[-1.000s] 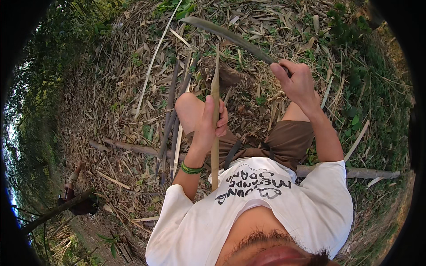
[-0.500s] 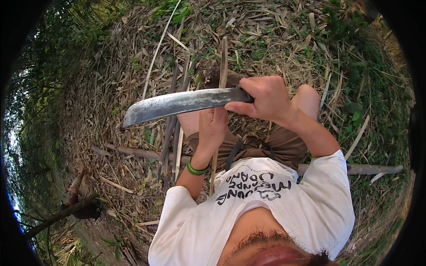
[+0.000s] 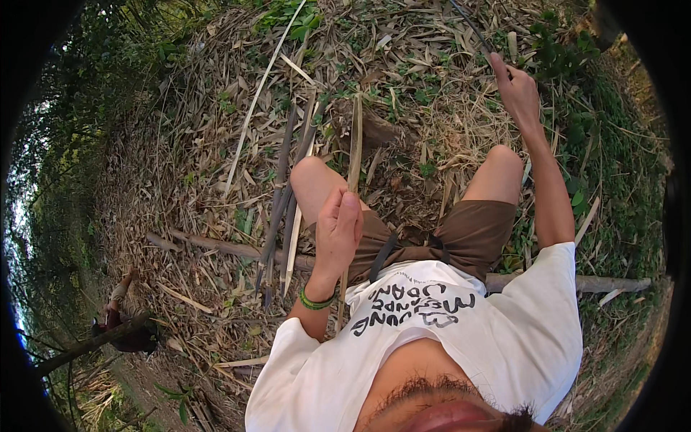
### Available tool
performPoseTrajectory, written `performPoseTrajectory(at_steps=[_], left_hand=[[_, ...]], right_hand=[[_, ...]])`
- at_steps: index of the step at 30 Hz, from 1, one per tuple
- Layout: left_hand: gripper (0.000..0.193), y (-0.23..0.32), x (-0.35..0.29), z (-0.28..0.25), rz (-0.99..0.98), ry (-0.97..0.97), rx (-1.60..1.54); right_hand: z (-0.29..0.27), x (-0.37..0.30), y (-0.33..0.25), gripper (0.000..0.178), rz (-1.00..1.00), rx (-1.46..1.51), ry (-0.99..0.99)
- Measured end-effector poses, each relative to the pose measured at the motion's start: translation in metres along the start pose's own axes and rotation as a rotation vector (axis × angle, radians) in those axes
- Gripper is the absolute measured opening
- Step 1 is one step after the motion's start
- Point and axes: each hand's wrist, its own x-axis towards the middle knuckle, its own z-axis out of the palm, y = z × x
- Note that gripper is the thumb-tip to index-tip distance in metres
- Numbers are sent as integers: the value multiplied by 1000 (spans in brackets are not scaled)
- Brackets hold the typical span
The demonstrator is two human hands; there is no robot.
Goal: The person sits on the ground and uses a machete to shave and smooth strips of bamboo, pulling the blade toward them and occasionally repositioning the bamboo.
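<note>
My left hand (image 3: 338, 229) is closed round a long split bamboo strip (image 3: 356, 137), in front of my left thigh. The strip stands nearly lengthwise, its far end by a short brown log (image 3: 381, 129) and its lower part running down beside my forearm. Out at the far right, my right hand (image 3: 520, 97) grips a machete (image 3: 472, 26) by its handle, which the fingers hide. The blade shows almost edge-on as a thin dark line and runs out of the top of the picture. It is well apart from the strip.
Several dark and pale bamboo strips (image 3: 282, 187) lie left of my knee. A long pole (image 3: 597, 281) lies crosswise beneath me. One thin pale strip (image 3: 265, 93) lies farther off. Dry leaves cover the ground. Another person (image 3: 133, 335) is at the far left, behind a branch (image 3: 79, 353).
My right hand has swung the machete from across the bamboo strip out to the far right, arm outstretched. My left hand keeps hold of the strip, now a little lower.
</note>
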Motion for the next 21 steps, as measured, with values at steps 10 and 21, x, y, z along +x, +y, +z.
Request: performPoseTrajectory(at_steps=[10,21], left_hand=[[18,-13,49,22,86,91,196],[12,2,38,35,371,137,369]], right_hand=[[14,-125,-130,68,-698,147,-120],[16,-119,-123,68,-830,59,-61]])
